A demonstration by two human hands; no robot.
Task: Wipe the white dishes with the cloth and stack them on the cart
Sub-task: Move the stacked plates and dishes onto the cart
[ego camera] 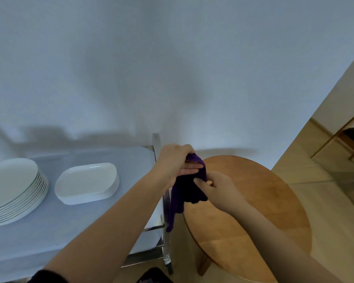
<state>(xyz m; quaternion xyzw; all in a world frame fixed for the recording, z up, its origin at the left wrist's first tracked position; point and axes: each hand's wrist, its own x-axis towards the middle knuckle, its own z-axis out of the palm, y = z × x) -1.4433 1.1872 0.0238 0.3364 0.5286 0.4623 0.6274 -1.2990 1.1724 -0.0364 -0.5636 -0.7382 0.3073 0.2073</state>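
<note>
Gripping a dark purple fabric cloth [189,186] from above, the left hand [175,162] curls around it; just below-right, the right hand [217,187] pinches its hanging folds.

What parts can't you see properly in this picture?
Head view:
- Round plates: the stack runs off the left edge.
- Purple cloth: its top is covered by the left hand, its side by the right hand.
- Wooden chair: cut by the right edge.
- Cart: lower shelves hidden under its top.
</note>
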